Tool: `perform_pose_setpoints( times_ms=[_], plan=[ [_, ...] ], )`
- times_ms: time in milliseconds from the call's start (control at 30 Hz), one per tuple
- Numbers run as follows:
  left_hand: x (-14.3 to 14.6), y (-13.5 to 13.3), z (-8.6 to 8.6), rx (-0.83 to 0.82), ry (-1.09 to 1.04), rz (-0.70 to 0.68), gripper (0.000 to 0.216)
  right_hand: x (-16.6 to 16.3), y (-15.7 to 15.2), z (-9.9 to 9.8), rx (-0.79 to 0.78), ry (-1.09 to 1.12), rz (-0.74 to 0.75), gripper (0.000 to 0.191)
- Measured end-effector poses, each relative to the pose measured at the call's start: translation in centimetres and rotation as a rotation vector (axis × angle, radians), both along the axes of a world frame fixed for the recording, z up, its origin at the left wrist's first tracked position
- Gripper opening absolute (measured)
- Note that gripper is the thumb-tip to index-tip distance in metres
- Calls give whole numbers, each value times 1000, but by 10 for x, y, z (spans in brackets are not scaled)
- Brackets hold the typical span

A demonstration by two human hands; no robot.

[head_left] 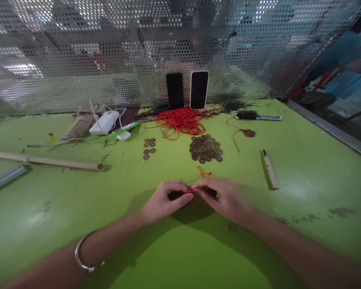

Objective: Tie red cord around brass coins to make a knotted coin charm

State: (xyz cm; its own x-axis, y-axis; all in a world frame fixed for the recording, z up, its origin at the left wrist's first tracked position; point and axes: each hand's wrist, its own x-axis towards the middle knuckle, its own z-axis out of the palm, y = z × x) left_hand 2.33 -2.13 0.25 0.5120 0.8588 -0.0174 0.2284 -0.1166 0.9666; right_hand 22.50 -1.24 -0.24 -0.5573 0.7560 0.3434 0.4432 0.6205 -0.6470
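My left hand pinches a red cord between thumb and fingertips, low over the green table. Close against it, my right hand is closed in a pinch on the same cord. A loose end of the cord sticks out beyond the fingertips, and a thin loop hangs below them. Whether anything else sits inside the pinch is hidden. Beyond my hands lies a pile of round coins with holes. A few more coins lie in a small group to its left.
A red cord tangle lies before two upright phones at the perforated metal screen. To the right are a hairbrush, a corded coin bundle and a wooden-handled tool. Leftward are a bamboo pole and white box.
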Motion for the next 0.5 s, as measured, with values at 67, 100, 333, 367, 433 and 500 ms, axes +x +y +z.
perform_pose_setpoints(
  times_ms=[67,100,333,367,433,500],
  plan=[
    [0,0,-1,0,-8,9,22,0,1,0,-7,0,-39,15],
    [1,0,-1,0,-11,13,22,1,1,-1,-11,-2,-56,15],
    [0,1,-3,11,-20,7,22,0,0,1,-66,-17,2,18],
    [0,1,-3,8,-20,7,22,0,0,2,-64,-21,12,17],
    [0,1,-3,-2,-15,5,21,0,0,2,-56,-24,19,14],
    [0,1,-2,-3,-10,4,21,0,1,2,-53,-17,-3,14]
  ],
)
